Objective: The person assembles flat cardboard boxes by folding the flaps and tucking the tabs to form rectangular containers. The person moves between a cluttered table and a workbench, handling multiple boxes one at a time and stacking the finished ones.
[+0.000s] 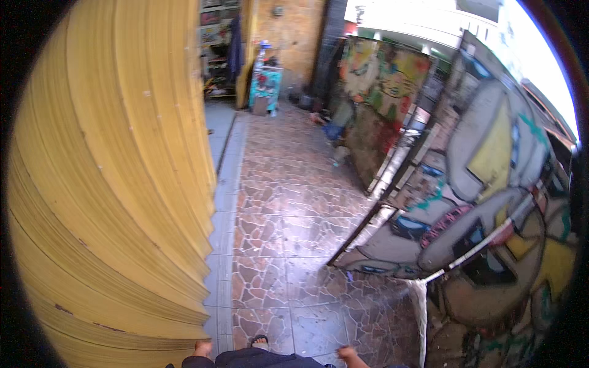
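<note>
At the bottom edge my left hand point(203, 349) shows small and partly cut off, beside the lower folds of a yellow pleated folding door point(123, 153). Whether it touches the door I cannot tell. My right hand point(346, 353) hangs low over the tiles to the right of my dark clothing point(264, 358). I see nothing held in either hand, but the fingers are too small and blurred to make out. One foot in a dark sandal point(260, 341) stands on the patterned floor tiles point(264, 245).
Painted panels stand along the right: a near graffiti-covered one point(491, 184) and a farther colourful one point(392, 80). A floor track point(226, 153) runs along the door line. At the back stand a turquoise cabinet point(267, 83) and a stone-clad wall point(294, 37). Items lie by the far panel.
</note>
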Available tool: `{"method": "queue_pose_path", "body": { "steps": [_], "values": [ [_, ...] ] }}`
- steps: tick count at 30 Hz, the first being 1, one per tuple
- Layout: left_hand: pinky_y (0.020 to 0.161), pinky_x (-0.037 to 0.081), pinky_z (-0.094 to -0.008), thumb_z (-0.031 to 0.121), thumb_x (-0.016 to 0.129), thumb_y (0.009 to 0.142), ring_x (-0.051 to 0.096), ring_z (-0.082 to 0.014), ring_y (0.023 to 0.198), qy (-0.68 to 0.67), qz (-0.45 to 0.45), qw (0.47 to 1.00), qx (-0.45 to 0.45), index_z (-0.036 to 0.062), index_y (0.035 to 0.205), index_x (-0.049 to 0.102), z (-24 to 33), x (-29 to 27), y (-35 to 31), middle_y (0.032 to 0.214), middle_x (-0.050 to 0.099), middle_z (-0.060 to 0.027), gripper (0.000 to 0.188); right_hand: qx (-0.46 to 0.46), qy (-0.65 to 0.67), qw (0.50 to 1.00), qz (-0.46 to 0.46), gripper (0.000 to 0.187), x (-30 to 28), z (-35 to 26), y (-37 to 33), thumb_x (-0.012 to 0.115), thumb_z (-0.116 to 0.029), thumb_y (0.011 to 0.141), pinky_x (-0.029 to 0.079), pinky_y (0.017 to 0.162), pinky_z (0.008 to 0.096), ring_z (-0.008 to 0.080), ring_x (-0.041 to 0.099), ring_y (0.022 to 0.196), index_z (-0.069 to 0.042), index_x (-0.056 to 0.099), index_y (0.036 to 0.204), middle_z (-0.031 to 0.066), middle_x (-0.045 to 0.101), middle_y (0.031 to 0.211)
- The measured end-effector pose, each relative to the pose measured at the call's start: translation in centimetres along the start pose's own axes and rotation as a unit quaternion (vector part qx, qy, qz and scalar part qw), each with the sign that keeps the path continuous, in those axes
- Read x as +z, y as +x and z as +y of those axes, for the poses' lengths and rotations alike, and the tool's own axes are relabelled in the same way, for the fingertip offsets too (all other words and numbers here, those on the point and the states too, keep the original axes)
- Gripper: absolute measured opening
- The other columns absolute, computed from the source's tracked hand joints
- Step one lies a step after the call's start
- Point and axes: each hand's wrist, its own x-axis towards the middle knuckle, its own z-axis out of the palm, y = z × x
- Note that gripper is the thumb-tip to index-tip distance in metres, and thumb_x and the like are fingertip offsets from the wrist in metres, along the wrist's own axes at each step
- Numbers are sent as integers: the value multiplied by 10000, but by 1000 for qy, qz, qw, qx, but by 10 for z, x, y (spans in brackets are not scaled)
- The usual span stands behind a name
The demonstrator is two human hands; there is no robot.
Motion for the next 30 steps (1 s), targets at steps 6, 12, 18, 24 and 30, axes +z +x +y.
{"method": "queue_pose_path", "body": {
  "steps": [6, 12, 18, 24, 30],
  "values": [
    [684, 476, -378, 328, 654, 774, 598, -225, 801, 166, -126, 975, 79, -11, 985, 610, 6, -26, 45, 908, 641, -110, 402, 10, -18, 990, 142, 363, -77, -127, -13, 660, -247, 715, 509, 760, 363, 279, 636, 908, 5, 642, 977, 149, 666, 947],
    [613, 488, -368, 296, 689, 759, 607, -206, 748, -1, -128, 987, 97, -15, 1029, 587, 282, -3, 154, 884, 649, -85, 425, -71, -154, 980, 101, 370, -144, -340, -12, 661, -250, 721, 508, 762, 358, 279, 638, 902, 14, 636, 980, 155, 664, 947],
    [558, 496, -326, 229, 754, 695, 615, -171, 682, -205, -96, 961, 157, -11, 1028, 601, 469, -41, 226, 855, 659, -72, 438, -101, -221, 964, 106, 378, -248, -523, 98, 663, -253, 726, 508, 764, 354, 279, 640, 896, 22, 629, 983, 161, 663, 947],
    [583, 501, -322, 209, 732, 706, 621, -169, 697, 28, -20, 990, 134, 6, 1028, 610, 571, -153, 211, 860, 663, -78, 399, -232, -239, 931, 152, 386, -346, -747, 221, 665, -255, 731, 507, 765, 350, 280, 641, 891, 31, 623, 987, 168, 661, 947],
    [607, 506, -319, 189, 709, 716, 628, -167, 712, 37, -28, 997, 58, 24, 1027, 618, 658, -203, 276, 865, 667, -84, 363, -323, -12, 943, 78, 393, -365, -1082, 340, 638, -283, 758, 502, 761, 350, 288, 638, 864, -58, 601, 1078, 163, 647, 962]
  ]
}}
